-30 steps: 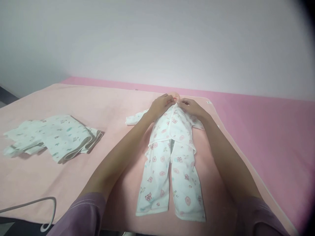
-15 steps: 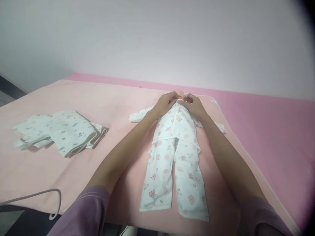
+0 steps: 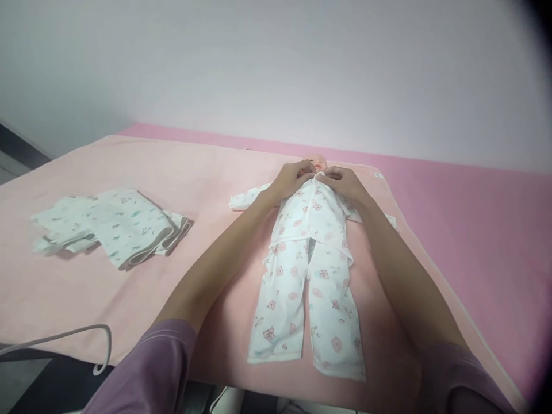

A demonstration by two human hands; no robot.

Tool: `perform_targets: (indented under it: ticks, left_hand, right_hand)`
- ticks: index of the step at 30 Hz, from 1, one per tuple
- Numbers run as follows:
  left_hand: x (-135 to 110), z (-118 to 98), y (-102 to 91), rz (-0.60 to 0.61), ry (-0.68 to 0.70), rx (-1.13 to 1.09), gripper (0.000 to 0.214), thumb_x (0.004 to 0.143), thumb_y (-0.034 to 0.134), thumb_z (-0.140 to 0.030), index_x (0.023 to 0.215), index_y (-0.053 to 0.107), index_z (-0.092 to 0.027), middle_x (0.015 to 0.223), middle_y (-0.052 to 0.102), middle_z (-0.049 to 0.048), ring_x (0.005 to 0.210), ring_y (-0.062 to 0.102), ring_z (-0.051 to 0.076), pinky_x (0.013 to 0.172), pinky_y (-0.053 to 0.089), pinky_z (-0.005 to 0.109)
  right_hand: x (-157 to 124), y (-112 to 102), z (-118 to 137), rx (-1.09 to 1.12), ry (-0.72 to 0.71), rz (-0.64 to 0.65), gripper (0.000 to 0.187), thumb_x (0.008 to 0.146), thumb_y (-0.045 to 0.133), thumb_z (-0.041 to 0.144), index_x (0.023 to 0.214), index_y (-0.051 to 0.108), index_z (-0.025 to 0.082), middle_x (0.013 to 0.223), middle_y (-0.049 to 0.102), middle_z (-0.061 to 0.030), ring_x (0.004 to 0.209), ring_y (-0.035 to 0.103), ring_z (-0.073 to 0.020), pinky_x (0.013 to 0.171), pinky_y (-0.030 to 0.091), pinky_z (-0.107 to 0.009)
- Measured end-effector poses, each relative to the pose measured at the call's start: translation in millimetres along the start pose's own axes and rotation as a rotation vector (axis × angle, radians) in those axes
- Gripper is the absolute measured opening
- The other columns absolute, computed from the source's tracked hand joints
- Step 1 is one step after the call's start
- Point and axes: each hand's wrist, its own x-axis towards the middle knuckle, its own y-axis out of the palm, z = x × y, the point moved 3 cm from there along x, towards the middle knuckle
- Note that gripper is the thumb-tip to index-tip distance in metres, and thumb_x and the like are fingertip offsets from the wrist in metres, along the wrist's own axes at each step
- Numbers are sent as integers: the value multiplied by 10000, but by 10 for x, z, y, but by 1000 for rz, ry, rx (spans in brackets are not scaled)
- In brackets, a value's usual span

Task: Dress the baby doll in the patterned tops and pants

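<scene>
Printed top on the doll; lies just this side of the grip at its neckline. Clamped there in the right hand; touched by the left hand, impossible to say whether pinched. Farther below, printed trousers; well left of the grip, folded cloth.

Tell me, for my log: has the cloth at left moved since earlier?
No; against the peach sheet, the cloth looks unmoved; only the view shifted.

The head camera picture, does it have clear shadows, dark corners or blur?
In the head view, soft shadows lie on the pink sheet beside the pajama pants; in the same view, black darkens the right corners, and the doll's head looks soft.
</scene>
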Motion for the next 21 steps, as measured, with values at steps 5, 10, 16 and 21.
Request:
perform_targets:
  ticks: [5,10,16,21]
  left_hand:
    - [-21,-78,-42,2,-91,-12,318,998,688,-487,1024,802,-192,1075,828,60,905,700,191,876,522,309]
    - [-33,-121,-10,-36,-193,-52,294,902,806,-495,913,811,-201,1047,831,60,972,717,207,901,527,312]
    - [-5,8,83,-96,-327,-108,199,953,746,-393,904,783,-204,998,825,54,939,730,208,862,528,323]
    - [8,58,124,-123,-354,-121,226,1001,721,-399,961,773,-184,1051,819,87,953,728,210,826,536,317]
  right_hand:
    - [9,9,-4,5,1,11,577,702,958,695,991,823,213,1133,829,-93,1093,734,-290,1024,563,-417]
    - [39,28,-37,-55,-27,-12,550,758,913,691,976,797,200,1116,823,-93,1070,729,-278,1028,549,-417]
    - [57,-25,-7,-116,1,86,492,805,910,620,1071,821,217,1184,820,-96,1122,715,-292,1045,538,-432]
    - [76,-68,21,-183,74,153,392,937,798,573,1111,818,221,1144,818,-81,1047,710,-277,979,552,-414]
